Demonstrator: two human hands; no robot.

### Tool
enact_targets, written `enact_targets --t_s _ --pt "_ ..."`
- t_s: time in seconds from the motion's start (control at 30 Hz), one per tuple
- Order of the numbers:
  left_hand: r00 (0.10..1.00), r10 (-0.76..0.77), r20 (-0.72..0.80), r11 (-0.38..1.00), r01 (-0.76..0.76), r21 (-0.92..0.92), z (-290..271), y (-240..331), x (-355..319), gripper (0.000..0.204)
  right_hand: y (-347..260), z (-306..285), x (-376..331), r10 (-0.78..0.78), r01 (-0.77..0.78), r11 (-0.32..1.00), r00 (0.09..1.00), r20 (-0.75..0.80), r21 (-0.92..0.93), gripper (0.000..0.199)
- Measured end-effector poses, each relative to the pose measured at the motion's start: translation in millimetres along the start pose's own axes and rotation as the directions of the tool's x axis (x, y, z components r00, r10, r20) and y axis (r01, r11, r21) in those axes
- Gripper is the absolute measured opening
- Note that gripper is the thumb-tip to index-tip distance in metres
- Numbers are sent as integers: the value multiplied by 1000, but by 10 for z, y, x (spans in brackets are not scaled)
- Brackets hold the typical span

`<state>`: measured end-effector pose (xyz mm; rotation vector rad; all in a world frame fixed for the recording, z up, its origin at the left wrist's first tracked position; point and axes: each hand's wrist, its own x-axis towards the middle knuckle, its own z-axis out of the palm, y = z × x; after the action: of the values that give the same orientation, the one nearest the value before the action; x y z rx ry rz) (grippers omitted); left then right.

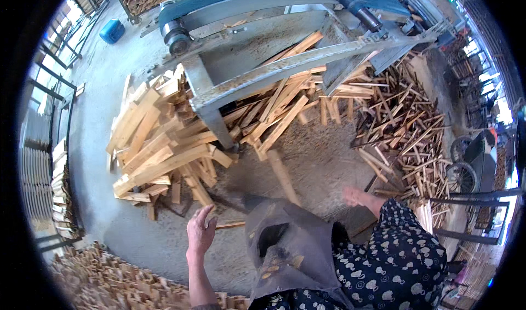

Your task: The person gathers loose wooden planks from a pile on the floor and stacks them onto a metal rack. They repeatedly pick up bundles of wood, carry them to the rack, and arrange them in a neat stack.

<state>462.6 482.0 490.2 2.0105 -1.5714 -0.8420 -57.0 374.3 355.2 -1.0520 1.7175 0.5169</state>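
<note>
My left hand (201, 230) is raised at the lower left, its fingers apart and nothing in them. Beyond it lies a heap of sawn wood pieces (159, 151), spilling around the leg of a metal conveyor frame (205, 91). To the right, my right hand (356, 196) reaches out, slightly blurred, fingers stretched and holding nothing that shows. Between the hands, a little farther off, a single wood plank (283, 177) is smeared by motion and touches neither hand. A thin stick (230, 225) lies on the floor beside my left hand.
The conveyor's blue belt (285, 0) crosses the far side. Thin wood strips (405, 129) are piled at the right, near a wheeled cart (474, 165). Stacked wood (109, 274) borders the lower left. A blue container (112, 31) stands on the concrete floor (98, 129).
</note>
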Motion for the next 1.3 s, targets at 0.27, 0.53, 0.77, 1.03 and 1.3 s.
enact_targets --t_s 0.27,0.53,0.77,1.03,1.3 --pt "695 -680 232 421 629 -654 1956 -168 -1388 27 851 -668 507 -440 150 762 833 335 630 22" --pt "546 -806 230 129 541 -831 2713 771 -903 22 -1000 -1234 1291 -768 810 561 586 258 -172 31" --pt "404 -823 398 -308 272 -912 3756 2201 371 28 -2365 -2012 2163 -586 668 588 740 330 -455 33" --pt "496 -756 427 -364 223 -904 4508 3127 1135 25 -2187 -2889 3250 -553 685 677 714 429 -268 41" --pt "337 -775 535 -626 -297 -721 5355 2559 1238 24 -3318 -2571 3171 -733 495 -291 434 523 -819 42"
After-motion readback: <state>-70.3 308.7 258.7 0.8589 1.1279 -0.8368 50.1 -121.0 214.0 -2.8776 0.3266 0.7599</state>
